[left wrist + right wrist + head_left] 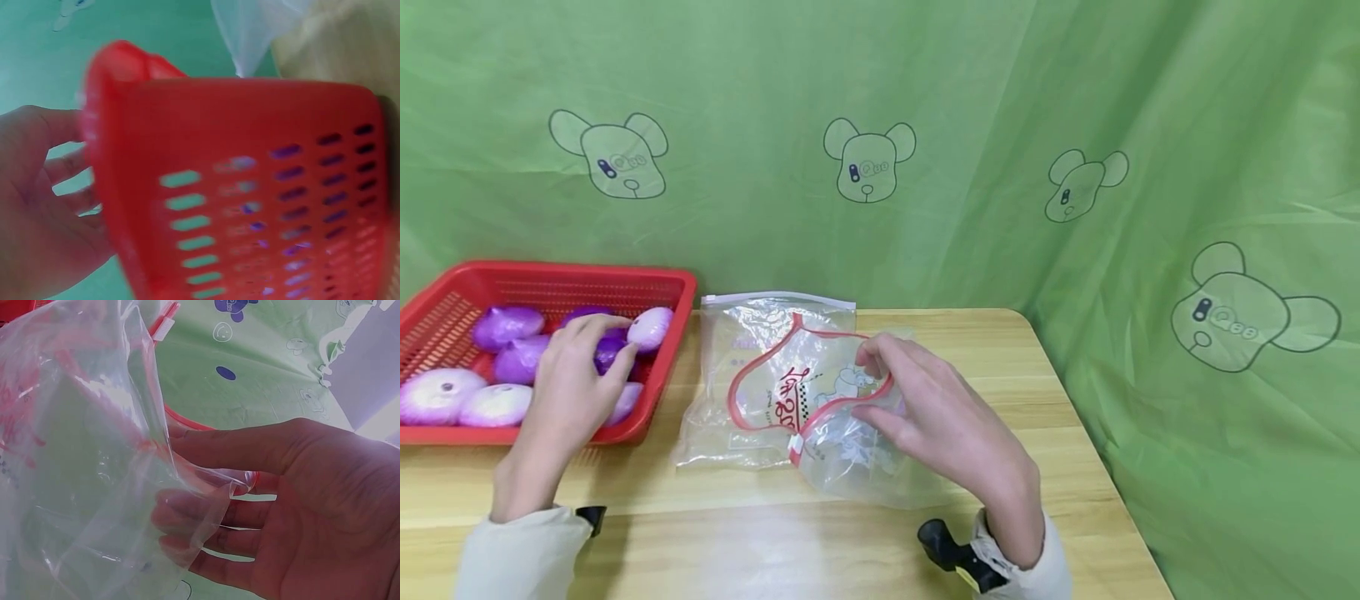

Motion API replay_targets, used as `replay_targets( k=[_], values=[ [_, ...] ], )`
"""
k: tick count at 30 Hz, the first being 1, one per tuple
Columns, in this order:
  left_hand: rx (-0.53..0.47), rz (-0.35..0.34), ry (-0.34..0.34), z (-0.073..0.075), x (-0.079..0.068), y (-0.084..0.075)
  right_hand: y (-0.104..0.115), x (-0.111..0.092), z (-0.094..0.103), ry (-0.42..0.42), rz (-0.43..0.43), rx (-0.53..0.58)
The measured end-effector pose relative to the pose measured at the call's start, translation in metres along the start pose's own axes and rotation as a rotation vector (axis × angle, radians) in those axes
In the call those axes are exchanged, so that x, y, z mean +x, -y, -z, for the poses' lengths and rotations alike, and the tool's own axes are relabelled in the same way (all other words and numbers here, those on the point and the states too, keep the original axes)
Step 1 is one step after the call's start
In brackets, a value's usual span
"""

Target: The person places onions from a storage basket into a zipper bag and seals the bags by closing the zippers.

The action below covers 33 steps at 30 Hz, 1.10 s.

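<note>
From here this looks like picking: the left hand [571,371] curves its fingers at a pale onion [653,328] in the basket [580,270], grip hard to tell, while the right hand [943,408] pinches the gaping bag [850,450] on the counter [760,542], the next move wanting a sure hold.

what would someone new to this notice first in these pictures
Probably the bright red basket of purple and white onions, on the left of the table. Next comes the clear bag with red edging in the middle, its mouth held open by the right hand. Behind the table hangs a green curtain printed with mouse-like heads.
</note>
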State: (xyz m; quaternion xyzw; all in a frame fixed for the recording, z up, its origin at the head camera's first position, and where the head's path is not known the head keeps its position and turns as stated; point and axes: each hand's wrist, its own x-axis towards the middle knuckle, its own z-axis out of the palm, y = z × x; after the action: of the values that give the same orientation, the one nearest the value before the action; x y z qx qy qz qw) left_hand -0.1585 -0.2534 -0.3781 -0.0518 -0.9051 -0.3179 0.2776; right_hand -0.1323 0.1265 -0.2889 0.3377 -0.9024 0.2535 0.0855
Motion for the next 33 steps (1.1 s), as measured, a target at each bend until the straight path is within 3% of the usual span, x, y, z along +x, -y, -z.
replay_targets(
  k=[8, 12, 20, 26, 28, 33],
  values=[
    [0.089, 0.102, 0.048, -0.007, -0.001, 0.028, -0.001, -0.001, 0.001, -0.002, 0.007, -0.006],
    [0.119, 0.151, 0.105, -0.008, -0.002, 0.036, -0.002, 0.000, 0.002, 0.002, 0.015, -0.011],
    [0.218, 0.274, 0.279, -0.008, -0.005, 0.039, -0.004, 0.001, 0.001, 0.001, 0.015, -0.015],
    [0.279, 0.381, 0.344, -0.004, -0.006, 0.036, -0.006, 0.001, -0.001, -0.002, 0.015, -0.004],
    [0.278, 0.390, 0.351, -0.003, -0.006, 0.035, -0.006, 0.001, -0.001, -0.002, 0.012, -0.002],
    [0.267, 0.338, 0.351, 0.007, -0.006, 0.035, -0.006, 0.002, 0.000, 0.006, 0.003, -0.001]
  ],
)
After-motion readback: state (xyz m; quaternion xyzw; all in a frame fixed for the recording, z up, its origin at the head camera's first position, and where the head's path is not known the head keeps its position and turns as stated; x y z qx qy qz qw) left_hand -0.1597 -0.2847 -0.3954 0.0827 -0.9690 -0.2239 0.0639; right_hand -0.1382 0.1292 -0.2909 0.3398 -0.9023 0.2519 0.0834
